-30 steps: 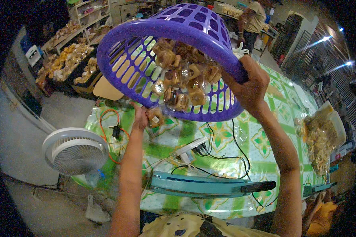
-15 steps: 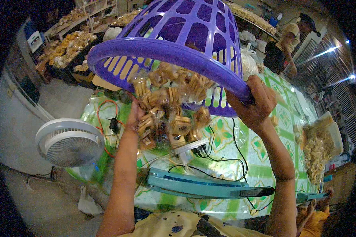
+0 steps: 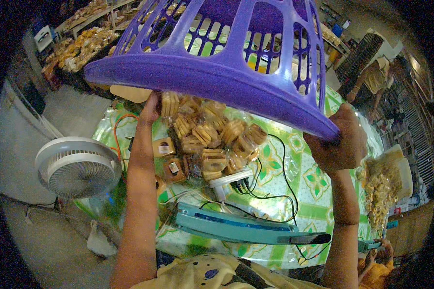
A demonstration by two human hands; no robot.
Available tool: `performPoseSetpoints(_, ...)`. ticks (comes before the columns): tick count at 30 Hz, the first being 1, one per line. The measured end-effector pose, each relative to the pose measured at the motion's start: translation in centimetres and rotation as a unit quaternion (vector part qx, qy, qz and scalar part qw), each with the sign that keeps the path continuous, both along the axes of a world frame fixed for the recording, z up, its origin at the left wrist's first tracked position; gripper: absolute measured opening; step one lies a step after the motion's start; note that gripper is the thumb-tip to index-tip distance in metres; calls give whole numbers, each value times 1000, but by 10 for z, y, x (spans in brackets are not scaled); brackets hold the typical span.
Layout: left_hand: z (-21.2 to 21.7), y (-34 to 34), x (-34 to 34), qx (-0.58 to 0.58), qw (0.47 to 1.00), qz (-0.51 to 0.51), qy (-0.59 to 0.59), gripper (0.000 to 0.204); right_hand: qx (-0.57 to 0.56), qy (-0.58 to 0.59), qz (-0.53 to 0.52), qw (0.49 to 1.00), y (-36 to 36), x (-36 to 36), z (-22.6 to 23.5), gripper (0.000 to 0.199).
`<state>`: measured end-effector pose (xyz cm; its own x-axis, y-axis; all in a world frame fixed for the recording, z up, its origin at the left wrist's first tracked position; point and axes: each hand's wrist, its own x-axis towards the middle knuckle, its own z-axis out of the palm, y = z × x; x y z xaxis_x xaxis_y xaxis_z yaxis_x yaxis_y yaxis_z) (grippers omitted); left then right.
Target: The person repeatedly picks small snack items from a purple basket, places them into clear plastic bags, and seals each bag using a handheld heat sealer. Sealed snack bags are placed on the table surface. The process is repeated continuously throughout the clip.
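A purple slotted plastic basket (image 3: 202, 72) is tipped over in front of me, its mouth toward the table. My right hand (image 3: 340, 139) is closed around the right side of its rim. My left hand (image 3: 152, 107) is by the left part of the rim, beside the packs; the rim hides its fingers. Under the basket lies a heap of clear-wrapped packs of brown baked pieces (image 3: 205, 132), partly covered by the rim. Two labelled packs, one a brown pack (image 3: 173, 168), sit at the heap's near left.
A teal heat sealer (image 3: 236, 229) lies near me, with a white power strip (image 3: 229, 178) and black cables beyond it. On the left stands a white fan (image 3: 79, 168). A tub of packs (image 3: 383, 180) and co-workers are to the right. The table wears a green-patterned cover (image 3: 318, 183).
The basket has come nearer and its rim has spread wider in view. The packs that were tumbling from it now rest on the table. My right hand has shifted right and down, holding the rim.
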<state>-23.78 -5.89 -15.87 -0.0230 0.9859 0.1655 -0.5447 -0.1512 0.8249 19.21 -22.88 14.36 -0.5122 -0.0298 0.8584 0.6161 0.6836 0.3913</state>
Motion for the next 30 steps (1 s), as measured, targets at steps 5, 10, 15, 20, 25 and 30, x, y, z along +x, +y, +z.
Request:
performPoseSetpoints(5,71,-2,15,-8,988,-24,151,67,14,53,-115,992,-5,10,7,51)
performPoseSetpoints(10,81,8,23,-109,980,28,163,76,18,205,-158,966,48,33,24,31)
performPoseSetpoints(15,47,25,42,-107,968,-51,221,74,-210,302,82,926,133,53,54,22)
performPoseSetpoints(20,31,6,72,-63,927,0,370,51,-378,440,349,736,242,34,37,23)
performPoseSetpoints(25,43,-5,81,-21,898,24,439,45,-342,650,212,645,321,-18,-15,25)
performPoseSetpoints(30,57,-12,83,-32,850,23,525,46,-298,809,139,488,338,-45,-70,24)
